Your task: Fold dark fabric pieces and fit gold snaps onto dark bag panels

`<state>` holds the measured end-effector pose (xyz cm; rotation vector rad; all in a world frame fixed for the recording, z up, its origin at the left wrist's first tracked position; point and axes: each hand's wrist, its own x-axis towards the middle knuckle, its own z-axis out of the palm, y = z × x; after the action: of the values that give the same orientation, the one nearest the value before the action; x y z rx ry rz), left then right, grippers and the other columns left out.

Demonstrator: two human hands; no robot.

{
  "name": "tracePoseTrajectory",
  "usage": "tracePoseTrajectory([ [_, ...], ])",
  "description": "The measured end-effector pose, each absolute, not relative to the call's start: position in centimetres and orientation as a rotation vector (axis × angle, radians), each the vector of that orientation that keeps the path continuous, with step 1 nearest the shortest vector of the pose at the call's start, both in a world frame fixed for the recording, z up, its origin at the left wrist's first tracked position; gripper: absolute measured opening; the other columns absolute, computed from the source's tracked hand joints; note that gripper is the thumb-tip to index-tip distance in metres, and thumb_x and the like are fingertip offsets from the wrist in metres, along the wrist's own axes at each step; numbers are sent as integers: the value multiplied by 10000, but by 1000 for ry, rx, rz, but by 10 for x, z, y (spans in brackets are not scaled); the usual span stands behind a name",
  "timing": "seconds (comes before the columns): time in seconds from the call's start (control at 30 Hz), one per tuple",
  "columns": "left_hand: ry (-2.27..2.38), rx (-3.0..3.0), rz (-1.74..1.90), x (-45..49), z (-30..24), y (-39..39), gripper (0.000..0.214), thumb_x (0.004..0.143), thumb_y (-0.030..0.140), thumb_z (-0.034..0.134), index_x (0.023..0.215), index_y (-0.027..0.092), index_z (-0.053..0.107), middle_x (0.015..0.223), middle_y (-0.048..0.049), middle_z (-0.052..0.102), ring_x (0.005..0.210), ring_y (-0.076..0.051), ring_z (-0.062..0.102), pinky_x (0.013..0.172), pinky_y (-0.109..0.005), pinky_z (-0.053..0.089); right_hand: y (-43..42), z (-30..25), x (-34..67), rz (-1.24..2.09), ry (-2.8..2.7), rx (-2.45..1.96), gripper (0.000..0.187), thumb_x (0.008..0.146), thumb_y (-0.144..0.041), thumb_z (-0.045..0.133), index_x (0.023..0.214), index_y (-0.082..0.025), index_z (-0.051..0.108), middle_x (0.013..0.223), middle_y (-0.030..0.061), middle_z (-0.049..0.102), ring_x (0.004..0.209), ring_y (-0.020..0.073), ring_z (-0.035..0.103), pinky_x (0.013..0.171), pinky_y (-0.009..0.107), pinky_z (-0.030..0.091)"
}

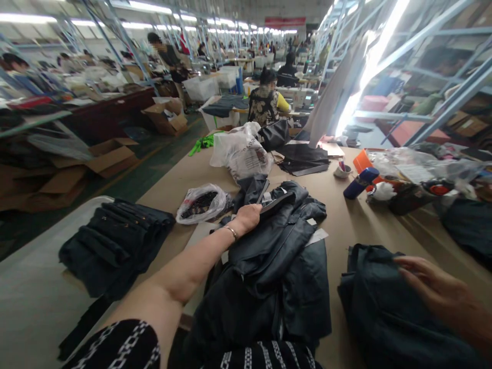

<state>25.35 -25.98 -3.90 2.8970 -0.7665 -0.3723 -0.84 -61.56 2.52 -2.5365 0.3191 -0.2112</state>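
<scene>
My left hand [246, 220] is closed on the upper edge of a dark jacket-like garment [265, 246] spread across the middle of the table. White paper tags show among its folds, and the lower part hangs toward my body. On the right, my right hand [438, 289] is over a pile of dark cloth pieces [378, 302]. Its fingers are stretched out and slightly parted, the fingertips at the pile's upper edge. Whether they pinch a layer is not clear. A stack of folded dark pieces [115, 241] lies to the left of my left arm.
Beyond the garment are a small plastic bag with dark contents [202, 204], a larger white plastic bag [244, 154] and flat dark pieces [303, 158]. A blue canister [360, 183] and a small cup [342, 171] stand at the right. A person [265, 100] sits past the table's far edge.
</scene>
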Motion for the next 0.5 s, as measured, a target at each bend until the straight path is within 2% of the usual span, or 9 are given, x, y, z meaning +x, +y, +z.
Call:
tracePoseTrajectory([
  [0.07,-922,2876,-235,233,-10,-259,310,885,131,331,1045,149,596,1014,-122,640,929,-230,611,806,-337,449,-567,34,29,-239,1,-2620,200,843,-326,488,983,-273,620,1076,118,636,995,256,597,875,413,460],
  [0.13,-1139,2841,-55,207,14,-260,296,881,121,328,1001,150,598,938,-108,631,866,-227,599,779,-354,446,-513,48,61,-334,-349,-2770,286,875,-293,472,1135,-229,571,1215,103,563,1173,264,470,979,418,392],
  [0.2,-1344,2774,122,181,33,-261,265,874,111,347,945,142,599,859,-96,615,793,-220,581,734,-361,449,-468,61,86,-360,-556,-2918,378,868,-249,499,1243,-202,500,1307,101,498,1245,294,379,1017,449,330],
  [0.27,-1453,2692,211,159,45,-260,225,879,124,374,901,142,598,814,-80,603,773,-216,566,729,-368,456,-441,66,99,-246,-680,-3027,303,869,-198,488,1166,-182,542,1189,107,569,1132,285,471,947,423,366],
  [0.33,-1462,2595,300,140,50,-256,202,884,137,400,898,143,601,845,-84,610,855,-232,561,797,-399,460,-435,64,103,-62,-735,-3069,190,869,-132,444,981,-180,590,958,79,626,899,225,568,777,336,410],
  [0.4,-1368,2451,449,123,50,-249,194,880,134,431,966,151,604,983,-104,619,1055,-272,513,926,-460,419,-445,57,100,49,-672,-3059,180,878,-118,411,857,-187,576,814,43,611,712,170,571,613,275,362],
  [0.47,-1216,2234,508,104,45,-245,209,865,134,476,1035,172,592,1101,-102,602,1188,-280,438,1021,-497,351,-464,49,94,21,-462,-3007,158,899,-185,422,815,-191,556,784,26,602,644,145,556,555,261,313],
  [0.5,-1118,2124,439,96,41,-246,210,859,148,501,1048,180,586,1112,-95,600,1185,-264,447,1030,-482,354,-474,46,89,-28,-345,-2959,163,904,-238,439,786,-192,542,769,20,597,630,141,548,553,260,307],
])
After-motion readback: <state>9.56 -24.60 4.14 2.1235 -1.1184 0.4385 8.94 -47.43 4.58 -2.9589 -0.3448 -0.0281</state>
